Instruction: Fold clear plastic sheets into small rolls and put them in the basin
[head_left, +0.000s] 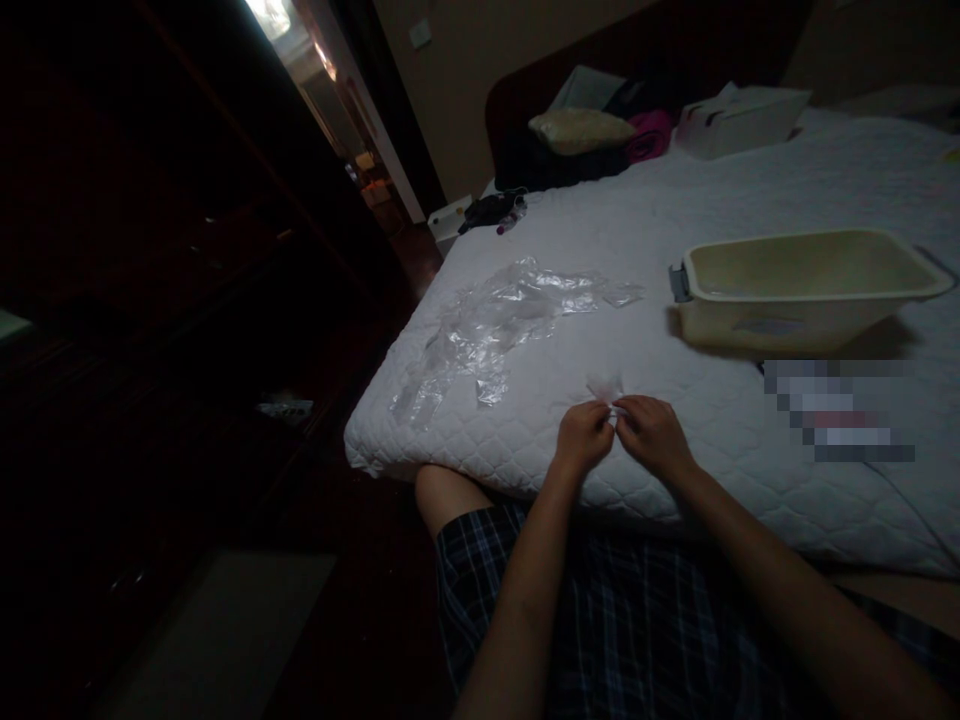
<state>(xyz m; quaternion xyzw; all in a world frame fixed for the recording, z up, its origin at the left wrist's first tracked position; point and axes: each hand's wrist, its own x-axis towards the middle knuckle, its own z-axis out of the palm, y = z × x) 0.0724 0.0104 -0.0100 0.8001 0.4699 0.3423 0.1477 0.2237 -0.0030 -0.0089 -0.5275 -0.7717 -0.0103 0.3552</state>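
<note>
Close together near the bed's front edge, my left hand (585,437) and my right hand (655,436) are both closed in a pinch. Between their fingertips is a small, thin, see-through plastic bag (604,385), bunched up and fanning out just beyond the fingers. My fingers hide its lower part. To the left of my hands, several clear plastic bags (517,305) lie flat and overlapping on the white quilted bed cover (540,430).
A cream plastic tub (795,310) with grey handle clips stands on the right. In front of it lies a blurred-out item with a cable (911,505). Farther back are a white box (742,120), a pale cushion (581,130) and a pink roll (649,137).
</note>
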